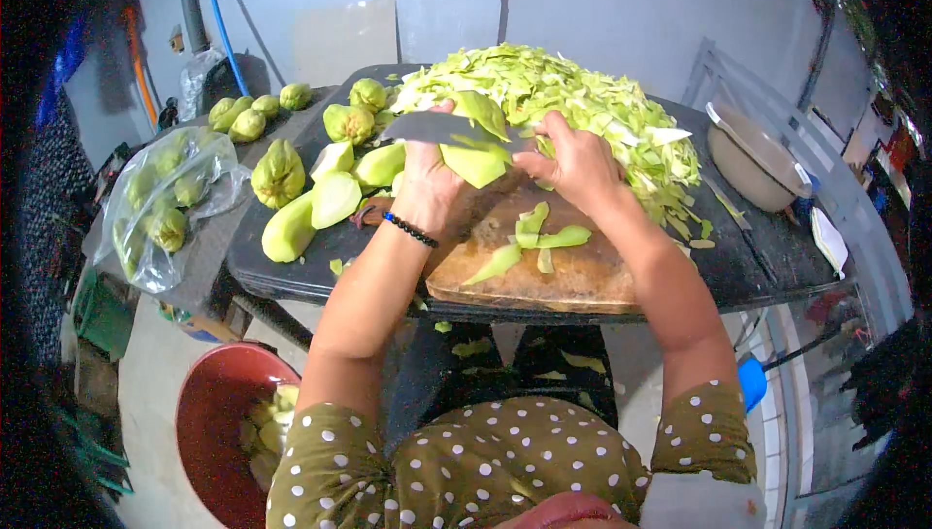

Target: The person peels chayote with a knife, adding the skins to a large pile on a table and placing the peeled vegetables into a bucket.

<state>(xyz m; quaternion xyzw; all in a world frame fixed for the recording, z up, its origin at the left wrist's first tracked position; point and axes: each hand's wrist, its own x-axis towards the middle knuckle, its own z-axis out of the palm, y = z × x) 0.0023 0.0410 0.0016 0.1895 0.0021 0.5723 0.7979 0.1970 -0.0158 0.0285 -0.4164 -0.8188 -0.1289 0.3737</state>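
My left hand, with a dark bead bracelet at the wrist, holds a partly peeled chayote above a wooden cutting board. In my right hand is a knife; its broad blade lies across the chayote and points left. A piece of peel clings near the blade, and the handle is mostly hidden by my fingers. Several loose green peel strips rest on the board. Beyond both hands rises a large heap of peelings. Peeled chayotes and unpeeled ones sit left of the board.
A clear plastic bag of chayotes lies on a side table at left, with more chayotes behind it. Below stands a red tub holding pale pieces. A beige basin and a thin blade-like tool are at right.
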